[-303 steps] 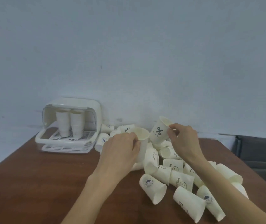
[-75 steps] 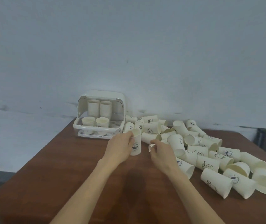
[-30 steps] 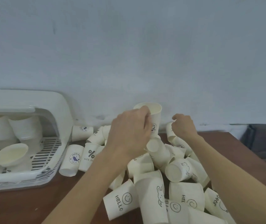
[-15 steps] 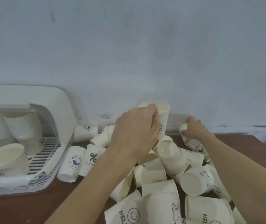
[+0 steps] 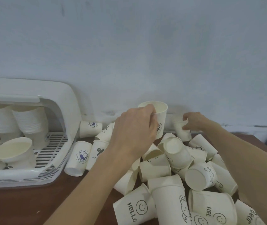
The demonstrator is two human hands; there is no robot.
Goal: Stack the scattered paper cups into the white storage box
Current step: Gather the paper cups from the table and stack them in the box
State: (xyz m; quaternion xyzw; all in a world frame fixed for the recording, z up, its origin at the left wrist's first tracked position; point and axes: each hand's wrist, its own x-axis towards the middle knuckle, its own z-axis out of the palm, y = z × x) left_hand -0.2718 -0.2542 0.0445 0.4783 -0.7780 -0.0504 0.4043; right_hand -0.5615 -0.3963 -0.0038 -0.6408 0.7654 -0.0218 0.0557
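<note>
Head view: L hand (image 5: 134, 132) is raised over the cup pile, fingers curled round an upright paper cup (image 5: 159, 116), thumb/fingertips at its rim; the cup's open mouth faces up and a round printed logo shows on its side. R hand (image 5: 194, 121) reaches to the far side of the pile by the wall, fingers curled round a small cup (image 5: 182, 131) standing upright there.

Scattered cups (image 5: 178, 168) lie heaped on the brown table (image 5: 24, 207), centre to right, most on their sides, some overlapping. Near edge: one marked "HELLO" w/ a smiley (image 5: 134, 207), one w/ a rabbit drawing (image 5: 171, 207) just right of it. Mid pile: a cup lying w/ its base toward the camera (image 5: 199, 176). Left edge of the pile, just beside the box: a cup w/ a blue whale logo (image 5: 79, 157) on its side, and next to it a "%" cup (image 5: 98, 153).

White storage box (image 5: 61, 98) sits at far left, lid up, slatted tray inside. Two tall stacks of cups (image 5: 27, 122) stand at the back of it; in front, a short stack (image 5: 15, 153) leans w/ its mouth up, another partly cut off by the left frame edge.

Pale wall (image 5: 145, 46) behind the table.
</note>
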